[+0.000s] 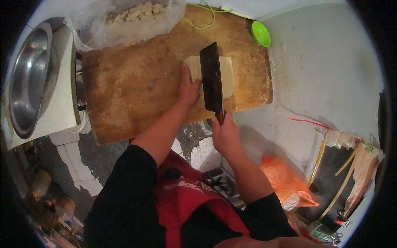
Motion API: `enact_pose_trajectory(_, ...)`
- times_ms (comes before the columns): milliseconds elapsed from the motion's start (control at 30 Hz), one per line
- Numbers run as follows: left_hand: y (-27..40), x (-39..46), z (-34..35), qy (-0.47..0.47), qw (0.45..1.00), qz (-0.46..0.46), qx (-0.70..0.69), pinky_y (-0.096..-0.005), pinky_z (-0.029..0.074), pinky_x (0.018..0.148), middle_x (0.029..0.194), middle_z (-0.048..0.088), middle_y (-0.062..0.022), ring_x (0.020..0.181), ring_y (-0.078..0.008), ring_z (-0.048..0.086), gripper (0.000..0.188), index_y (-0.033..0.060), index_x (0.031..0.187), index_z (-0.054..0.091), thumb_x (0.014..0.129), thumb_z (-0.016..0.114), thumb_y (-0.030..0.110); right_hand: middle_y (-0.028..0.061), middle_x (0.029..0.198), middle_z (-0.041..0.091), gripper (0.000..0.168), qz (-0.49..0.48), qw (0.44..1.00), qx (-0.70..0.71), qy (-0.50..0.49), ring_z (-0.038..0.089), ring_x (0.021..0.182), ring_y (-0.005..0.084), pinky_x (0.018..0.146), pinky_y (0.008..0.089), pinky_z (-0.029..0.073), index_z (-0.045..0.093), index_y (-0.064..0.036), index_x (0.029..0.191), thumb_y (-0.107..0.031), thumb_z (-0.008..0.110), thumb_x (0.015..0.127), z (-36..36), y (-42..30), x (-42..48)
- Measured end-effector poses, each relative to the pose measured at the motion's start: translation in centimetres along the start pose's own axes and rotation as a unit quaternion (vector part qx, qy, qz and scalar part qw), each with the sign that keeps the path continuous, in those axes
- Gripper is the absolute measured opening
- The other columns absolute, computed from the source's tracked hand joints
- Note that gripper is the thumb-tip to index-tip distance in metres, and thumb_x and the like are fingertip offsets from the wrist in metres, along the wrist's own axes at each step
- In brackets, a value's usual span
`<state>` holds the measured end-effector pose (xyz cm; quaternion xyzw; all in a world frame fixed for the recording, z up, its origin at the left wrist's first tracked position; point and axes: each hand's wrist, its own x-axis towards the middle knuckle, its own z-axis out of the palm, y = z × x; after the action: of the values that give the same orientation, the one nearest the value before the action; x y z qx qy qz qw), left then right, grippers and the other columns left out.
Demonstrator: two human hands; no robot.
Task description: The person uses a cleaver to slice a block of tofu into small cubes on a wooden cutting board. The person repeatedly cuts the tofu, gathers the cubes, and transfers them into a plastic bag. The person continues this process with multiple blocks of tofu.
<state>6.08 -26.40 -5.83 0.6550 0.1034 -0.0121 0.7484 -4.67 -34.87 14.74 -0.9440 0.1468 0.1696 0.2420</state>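
Observation:
A pale slab [227, 77] that looks like firm tofu lies on a worn wooden board [133, 86]. My left hand [189, 90] holds the slab at its left side, fingers along the edge and thumb apart near the blade. In my right hand [227, 135] is the wooden handle of a broad, dark cleaver [211, 77]. Its blade stretches away from me over the slab and hides the slab's middle strip. Whether the cutting edge has entered the slab, I cannot tell.
A clear plastic bag [130, 34] with many pale cubes [139, 13] sits at the board's far left. A green bowl [260, 34] tilts by the right wall [322, 68]. On the left stands a steel basin [29, 80]. An orange plastic bag [285, 183] is low at right.

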Motion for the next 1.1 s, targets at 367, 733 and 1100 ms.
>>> enact_pose_trajectory(367,0.0,0.0,0.2,-0.007,0.999,0.009,-0.03,-0.0357,0.011,0.121,0.16,0.011,-0.0257,0.15,-0.0348,0.011,0.08,-0.0062,0.152,0.011,0.092,0.057,0.019,0.0332,0.105,0.063,0.046,0.043,0.999,-0.011,-0.029,0.06,0.098,0.0516,0.084,0.0561,0.048,0.038,0.0,0.128,-0.026,0.055,0.095,-0.5,-0.8,0.1)
enact_pose_trajectory(733,1.5,-0.4,-0.6,-0.015,0.999,0.007,0.029,-0.0359,0.009,0.121,0.161,0.008,-0.0247,0.15,-0.0348,0.009,0.074,-0.0053,0.153,0.008,0.093,0.05,0.008,0.0327,0.102,0.063,0.041,-0.014,0.997,-0.06,-0.056,0.059,0.095,0.0535,0.081,0.0573,0.047,0.034,0.001,0.123,-0.021,0.055,0.096,2.3,0.9,1.6)
enact_pose_trajectory(1100,1.5,-0.5,-0.8,-0.014,1.0,-0.009,0.012,-0.0367,0.012,0.121,0.161,0.012,-0.0248,0.15,-0.0352,0.013,0.076,-0.0042,0.153,0.008,0.092,0.052,0.008,0.0294,0.116,0.059,0.044,0.056,0.996,-0.02,-0.063,0.058,0.108,0.0471,0.09,0.0529,0.046,0.045,-0.001,0.125,-0.036,0.047,0.099,6.5,2.1,5.0)
